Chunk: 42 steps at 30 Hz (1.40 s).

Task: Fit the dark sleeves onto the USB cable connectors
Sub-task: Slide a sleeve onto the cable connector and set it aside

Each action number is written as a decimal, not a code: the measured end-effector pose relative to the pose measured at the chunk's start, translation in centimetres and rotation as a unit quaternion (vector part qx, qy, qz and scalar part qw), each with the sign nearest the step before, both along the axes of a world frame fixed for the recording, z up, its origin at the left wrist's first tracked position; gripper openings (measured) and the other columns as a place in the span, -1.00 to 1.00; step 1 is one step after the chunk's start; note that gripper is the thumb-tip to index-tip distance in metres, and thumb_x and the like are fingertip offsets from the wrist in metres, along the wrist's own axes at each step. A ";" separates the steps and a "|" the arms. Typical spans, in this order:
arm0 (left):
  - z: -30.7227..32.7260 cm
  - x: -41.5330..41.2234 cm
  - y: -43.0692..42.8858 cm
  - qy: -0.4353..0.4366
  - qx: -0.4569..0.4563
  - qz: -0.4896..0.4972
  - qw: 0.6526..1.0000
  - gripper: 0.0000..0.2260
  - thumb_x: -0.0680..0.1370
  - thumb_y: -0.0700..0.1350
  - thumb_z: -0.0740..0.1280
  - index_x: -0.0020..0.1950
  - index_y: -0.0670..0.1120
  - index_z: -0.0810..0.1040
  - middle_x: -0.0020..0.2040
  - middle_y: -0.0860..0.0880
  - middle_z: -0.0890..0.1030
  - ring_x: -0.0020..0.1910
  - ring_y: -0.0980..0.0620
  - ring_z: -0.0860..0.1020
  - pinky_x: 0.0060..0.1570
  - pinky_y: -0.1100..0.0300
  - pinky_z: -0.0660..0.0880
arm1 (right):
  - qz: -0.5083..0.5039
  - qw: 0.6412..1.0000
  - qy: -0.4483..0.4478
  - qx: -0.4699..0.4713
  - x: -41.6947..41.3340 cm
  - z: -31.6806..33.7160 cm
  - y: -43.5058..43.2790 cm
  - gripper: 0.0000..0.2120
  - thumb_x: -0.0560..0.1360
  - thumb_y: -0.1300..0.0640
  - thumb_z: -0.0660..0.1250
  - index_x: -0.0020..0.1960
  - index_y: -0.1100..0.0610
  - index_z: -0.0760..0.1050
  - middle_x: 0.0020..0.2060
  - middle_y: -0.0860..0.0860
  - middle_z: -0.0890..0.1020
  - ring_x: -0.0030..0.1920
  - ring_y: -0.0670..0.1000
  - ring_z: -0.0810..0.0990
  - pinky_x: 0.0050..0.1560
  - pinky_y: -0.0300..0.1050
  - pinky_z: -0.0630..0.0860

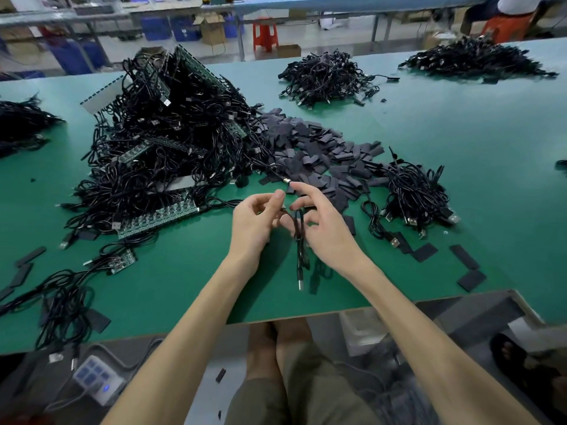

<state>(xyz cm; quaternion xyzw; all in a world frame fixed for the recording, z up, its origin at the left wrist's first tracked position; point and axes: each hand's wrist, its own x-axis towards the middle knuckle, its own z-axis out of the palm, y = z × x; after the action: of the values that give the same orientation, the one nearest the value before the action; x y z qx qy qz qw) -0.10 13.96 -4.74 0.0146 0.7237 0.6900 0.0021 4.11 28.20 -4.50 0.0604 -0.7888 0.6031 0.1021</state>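
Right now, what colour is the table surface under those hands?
The table surface is green, slightly teal; the head view shows it best.

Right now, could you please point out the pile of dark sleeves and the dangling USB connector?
pile of dark sleeves [319,145], head view, middle of the heap.
dangling USB connector [300,283], head view, its metal plug end.

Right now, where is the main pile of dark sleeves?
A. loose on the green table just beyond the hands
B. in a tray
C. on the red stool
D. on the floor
A: the dark sleeves lie heaped on the green table just past the left hand and right hand.
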 end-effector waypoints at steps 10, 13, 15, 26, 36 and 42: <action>-0.1 0.7 0.2 0.080 -0.064 -0.070 0.992 -0.78 0.64 -0.11 0.38 0.05 -0.28 0.55 -0.20 -0.15 0.67 -0.33 -0.02 0.64 -0.23 0.06 0.61 | -0.047 0.994 0.034 -0.093 0.3 0.3 -0.3 -0.94 0.59 0.06 0.32 0.01 -0.10 0.53 -0.31 0.14 0.64 -0.38 0.08 0.57 -0.21 0.02 0.53; -0.1 0.9 0.2 0.090 -0.087 -0.084 0.989 -0.85 0.63 -0.16 0.39 0.00 -0.26 0.59 -0.30 -0.13 0.67 -0.39 -0.03 0.61 -0.27 0.09 0.58 | -0.052 0.994 0.038 -0.093 0.3 0.2 0.1 -0.93 0.58 0.19 0.40 0.02 0.05 0.56 -0.29 0.09 0.67 -0.38 0.04 0.61 -0.26 -0.06 0.55; 0.1 0.9 0.0 0.084 -0.055 -0.083 0.991 -0.86 0.65 -0.18 0.36 0.03 -0.26 0.62 -0.29 -0.11 0.67 -0.36 -0.02 0.61 -0.32 0.13 0.57 | -0.036 0.996 0.031 -0.075 0.5 0.2 0.2 -0.88 0.55 0.27 0.45 0.03 0.09 0.59 -0.24 0.04 0.68 -0.33 -0.01 0.63 -0.25 -0.15 0.59; 0.5 1.0 -0.1 0.033 0.013 -0.073 0.997 -0.74 0.67 -0.05 0.33 -0.08 -0.22 0.59 -0.26 -0.14 0.56 -0.30 -0.06 0.53 -0.28 0.16 0.50 | -0.016 0.999 0.031 0.014 0.7 0.2 0.2 -0.83 0.56 0.30 0.41 0.02 0.05 0.64 -0.08 -0.12 0.64 -0.27 0.01 0.65 -0.14 -0.18 0.61; -0.1 1.1 -0.1 0.058 0.012 -0.076 0.995 -0.85 0.59 -0.22 0.42 -0.08 -0.22 0.48 -0.20 -0.20 0.69 -0.29 -0.05 0.67 -0.26 0.19 0.57 | -0.255 0.953 -0.028 0.159 0.3 0.1 0.8 -0.67 0.63 0.17 0.29 0.39 0.13 0.49 0.33 0.04 0.51 0.36 0.04 0.34 0.39 -0.03 0.31; -0.2 1.0 -0.2 0.077 0.026 -0.088 0.993 -0.91 0.60 -0.27 0.40 0.03 -0.18 0.50 -0.19 -0.15 0.62 -0.31 -0.06 0.62 -0.30 0.15 0.58 | -0.215 0.931 -0.062 0.289 0.0 -0.3 0.4 -0.60 0.63 0.19 0.33 0.46 0.14 0.42 0.41 0.06 0.49 0.45 0.10 0.28 0.39 -0.04 0.17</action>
<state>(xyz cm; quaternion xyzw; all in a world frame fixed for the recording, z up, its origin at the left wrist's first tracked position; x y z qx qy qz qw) 0.90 13.74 -4.97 0.1317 0.6993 0.7026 0.0067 4.08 28.56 -4.82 -0.1212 -0.9279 0.3149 0.1586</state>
